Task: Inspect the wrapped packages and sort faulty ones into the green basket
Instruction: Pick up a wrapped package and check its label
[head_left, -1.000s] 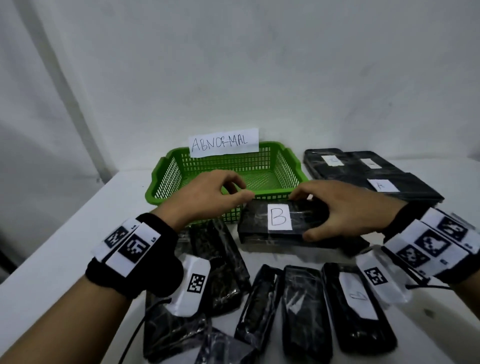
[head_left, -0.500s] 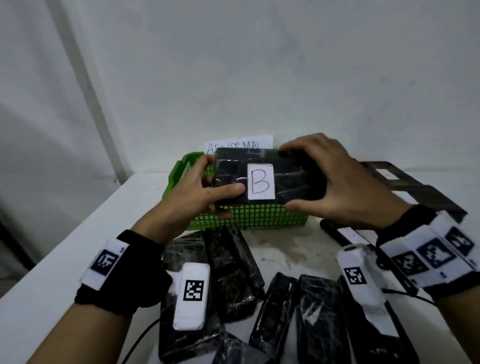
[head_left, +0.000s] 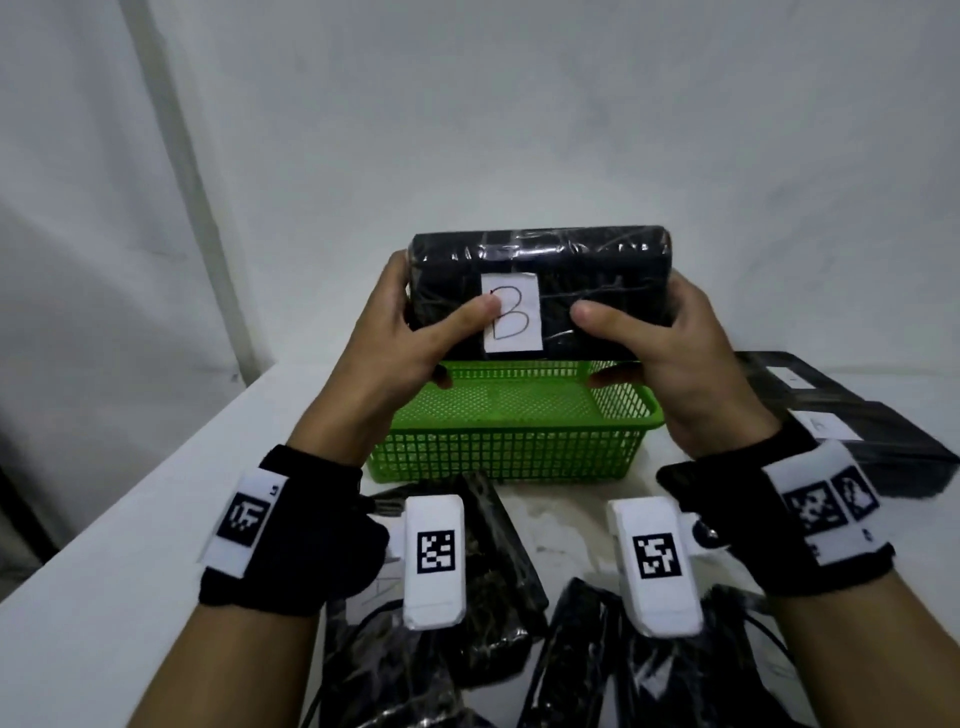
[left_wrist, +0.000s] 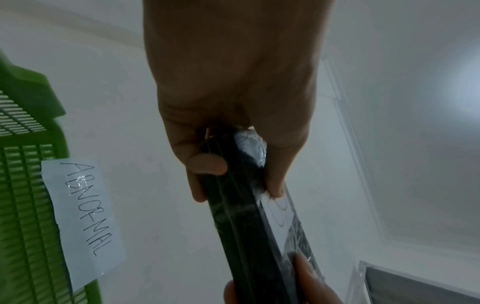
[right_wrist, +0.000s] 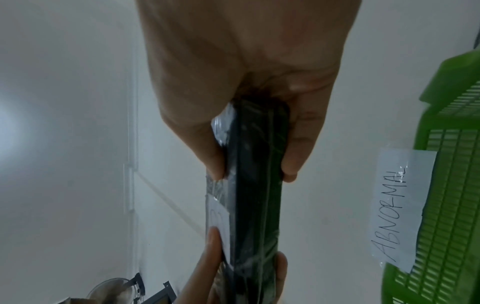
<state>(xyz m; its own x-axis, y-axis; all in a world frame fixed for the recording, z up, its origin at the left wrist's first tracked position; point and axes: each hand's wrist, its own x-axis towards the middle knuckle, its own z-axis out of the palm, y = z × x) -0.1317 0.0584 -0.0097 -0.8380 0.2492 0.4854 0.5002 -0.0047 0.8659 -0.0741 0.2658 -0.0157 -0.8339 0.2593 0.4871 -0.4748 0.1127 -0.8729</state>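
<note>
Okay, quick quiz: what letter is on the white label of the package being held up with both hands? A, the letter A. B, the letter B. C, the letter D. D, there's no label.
B: the black wrapped package, gripped by the left hand and right hand, bears a white label handwritten "B".

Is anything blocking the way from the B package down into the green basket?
Nothing visible. Left hand and right hand hold the B package directly above the green basket, whose visible floor is bare.
</note>
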